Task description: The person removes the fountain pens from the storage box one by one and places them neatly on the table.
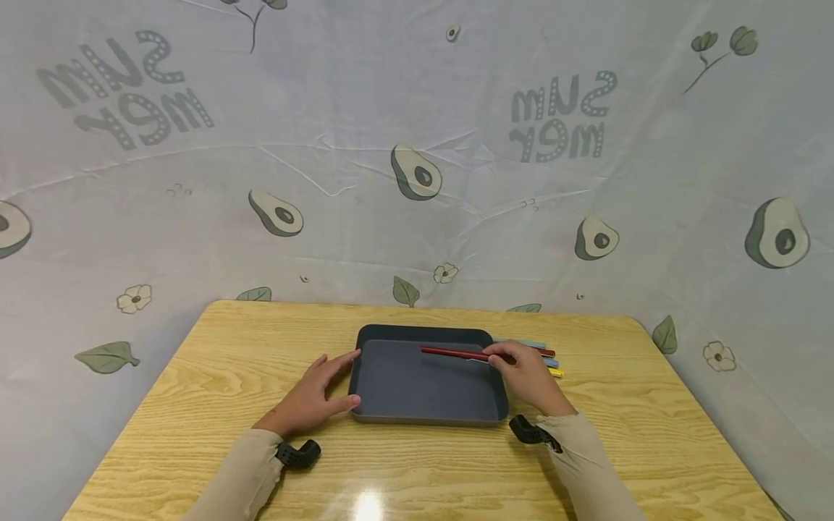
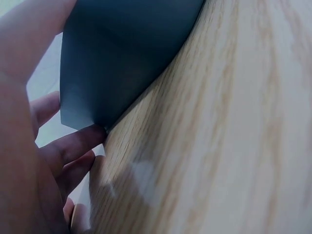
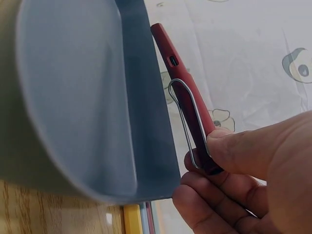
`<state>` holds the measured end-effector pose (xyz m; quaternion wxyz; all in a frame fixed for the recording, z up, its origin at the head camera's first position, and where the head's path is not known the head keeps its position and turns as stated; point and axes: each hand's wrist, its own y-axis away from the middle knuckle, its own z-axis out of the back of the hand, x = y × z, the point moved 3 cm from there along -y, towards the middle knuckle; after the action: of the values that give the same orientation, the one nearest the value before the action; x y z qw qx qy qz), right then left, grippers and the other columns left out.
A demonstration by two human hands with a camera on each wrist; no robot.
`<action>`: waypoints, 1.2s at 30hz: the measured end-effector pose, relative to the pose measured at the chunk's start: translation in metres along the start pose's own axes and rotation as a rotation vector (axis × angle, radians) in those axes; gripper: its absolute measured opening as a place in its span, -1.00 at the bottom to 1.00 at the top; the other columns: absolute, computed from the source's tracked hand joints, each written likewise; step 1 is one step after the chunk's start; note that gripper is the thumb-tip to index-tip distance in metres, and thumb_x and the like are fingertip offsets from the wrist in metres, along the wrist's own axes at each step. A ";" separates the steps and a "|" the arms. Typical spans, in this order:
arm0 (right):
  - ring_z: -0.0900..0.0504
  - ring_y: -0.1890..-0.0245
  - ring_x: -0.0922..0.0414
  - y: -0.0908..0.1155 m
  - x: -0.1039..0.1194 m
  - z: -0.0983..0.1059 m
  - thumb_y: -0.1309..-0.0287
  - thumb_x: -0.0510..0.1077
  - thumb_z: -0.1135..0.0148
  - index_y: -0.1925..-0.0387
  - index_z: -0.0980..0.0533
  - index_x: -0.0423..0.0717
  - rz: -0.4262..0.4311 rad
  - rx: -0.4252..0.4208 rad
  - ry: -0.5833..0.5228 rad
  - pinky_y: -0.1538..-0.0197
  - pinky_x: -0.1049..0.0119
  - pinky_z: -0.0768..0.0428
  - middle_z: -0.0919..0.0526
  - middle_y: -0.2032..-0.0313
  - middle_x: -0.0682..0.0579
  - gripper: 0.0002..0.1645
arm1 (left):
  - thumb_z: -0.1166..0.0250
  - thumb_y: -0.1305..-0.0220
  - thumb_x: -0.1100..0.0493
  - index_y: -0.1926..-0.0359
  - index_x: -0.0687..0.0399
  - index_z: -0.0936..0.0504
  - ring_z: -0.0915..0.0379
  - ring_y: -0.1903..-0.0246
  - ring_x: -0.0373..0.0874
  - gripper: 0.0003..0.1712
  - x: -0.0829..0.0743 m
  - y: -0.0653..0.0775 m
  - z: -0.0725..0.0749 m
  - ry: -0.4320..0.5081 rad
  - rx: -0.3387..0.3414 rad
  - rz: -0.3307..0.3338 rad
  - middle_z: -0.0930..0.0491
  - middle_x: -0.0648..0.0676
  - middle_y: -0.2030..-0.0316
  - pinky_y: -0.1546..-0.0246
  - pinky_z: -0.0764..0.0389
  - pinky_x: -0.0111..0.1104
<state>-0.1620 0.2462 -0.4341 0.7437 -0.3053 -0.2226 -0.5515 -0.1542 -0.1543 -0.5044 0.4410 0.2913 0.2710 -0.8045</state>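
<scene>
A dark grey rectangular tray (image 1: 423,387) lies on the wooden table, its floor bare. At its left side is my left hand (image 1: 311,399), thumb and fingers spread, with fingertips right at the rim; in the left wrist view some fingers reach along the tray's outer wall (image 2: 122,53). My right hand (image 1: 528,374) pinches a red pen (image 1: 452,353) near one end, between thumb and fingers, over the tray's right part. A bent wire clip (image 3: 186,117) shows on that red pen (image 3: 197,102) in the right wrist view.
Just right of the tray, partly behind my right hand, lie several pens: a yellow one (image 1: 556,373), a blue one (image 1: 552,362), a red one (image 1: 548,353) and a pale teal one (image 1: 529,344). A printed cloth (image 1: 352,239) hangs behind the table (image 1: 260,340).
</scene>
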 end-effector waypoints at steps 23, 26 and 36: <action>-0.70 0.19 0.10 0.001 -0.002 0.006 -0.46 -0.22 -0.24 -0.01 -0.70 -0.07 -0.014 -0.035 -0.024 0.19 0.26 -0.66 -0.73 0.10 -0.01 -0.79 | -0.44 -0.31 -0.19 -0.57 -0.16 -0.24 -0.26 -0.47 0.11 -0.07 -0.003 0.000 0.000 0.039 -0.019 0.013 -0.41 0.04 -0.41 -0.59 0.16 0.15; -0.71 0.19 0.07 0.001 -0.003 0.007 -0.46 -0.22 -0.23 -0.03 -0.70 -0.08 0.000 -0.046 -0.026 0.22 0.28 -0.67 -0.74 0.10 0.00 -0.78 | -0.44 -0.30 -0.21 -0.56 -0.18 -0.25 -0.23 -0.48 0.11 -0.08 -0.003 0.000 0.000 0.039 -0.021 0.017 -0.39 0.04 -0.43 -0.59 0.15 0.14; -0.73 0.22 -0.02 0.000 -0.005 0.011 -0.47 -0.24 -0.22 -0.03 -0.69 -0.12 0.036 -0.077 -0.046 0.31 0.34 -0.65 -0.73 0.12 -0.06 -0.78 | -0.45 -0.28 -0.22 -0.52 -0.17 -0.28 -0.13 -0.51 0.15 -0.11 -0.004 0.003 0.001 0.048 -0.028 0.039 -0.30 0.06 -0.46 -0.51 -0.13 0.18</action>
<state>-0.1635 0.2572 -0.4297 0.7358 -0.3504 -0.2125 -0.5392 -0.1503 -0.1545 -0.5013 0.4540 0.3094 0.2870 -0.7847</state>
